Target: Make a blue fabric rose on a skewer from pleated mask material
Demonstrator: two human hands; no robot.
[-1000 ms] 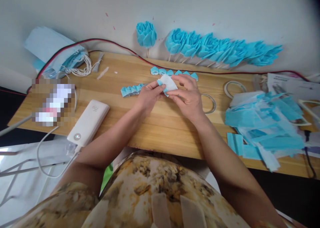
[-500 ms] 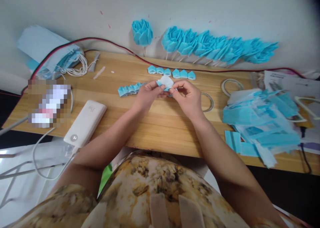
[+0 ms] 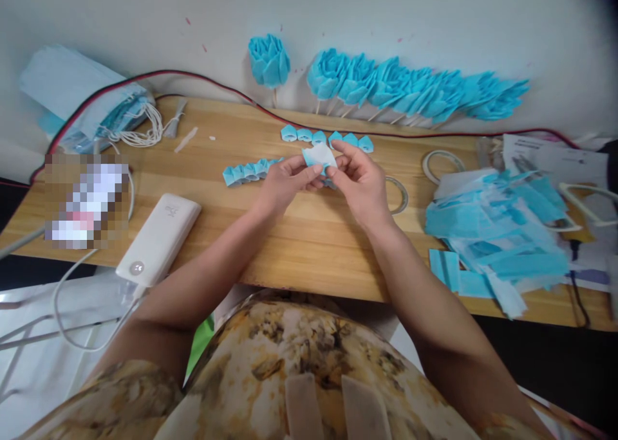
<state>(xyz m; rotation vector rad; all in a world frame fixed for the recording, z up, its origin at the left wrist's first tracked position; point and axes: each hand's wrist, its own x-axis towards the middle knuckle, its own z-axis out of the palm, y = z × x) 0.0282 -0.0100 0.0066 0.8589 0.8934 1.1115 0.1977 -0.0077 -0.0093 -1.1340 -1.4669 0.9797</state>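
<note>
Between my two hands is a small blue-and-white piece of mask fabric (image 3: 318,155), its white side facing up. My left hand (image 3: 293,179) pinches its left and lower edge between thumb and fingers. On the right edge, my right hand (image 3: 358,179) grips it with the thumb low and the index finger raised a little. Just left of my hands, a row of folded blue petals (image 3: 245,172) lies on the table, partly hidden by my left hand. Behind my hands runs a second row of folded petals (image 3: 304,134). A tape roll (image 3: 398,195) shows beside my right hand.
Blue fabric flowers on sticks (image 3: 391,83) lean against the wall, with a red-black cable (image 3: 212,80) in front. At right are a heap of blue fabric (image 3: 497,228), another tape roll (image 3: 425,163) and a glue gun (image 3: 579,218). A white power bank (image 3: 159,240) and stacked masks (image 3: 87,96) stand left.
My right index finger has lifted and straightened behind the fabric piece, and the right hand's grip has shifted. The whole view has moved slightly.
</note>
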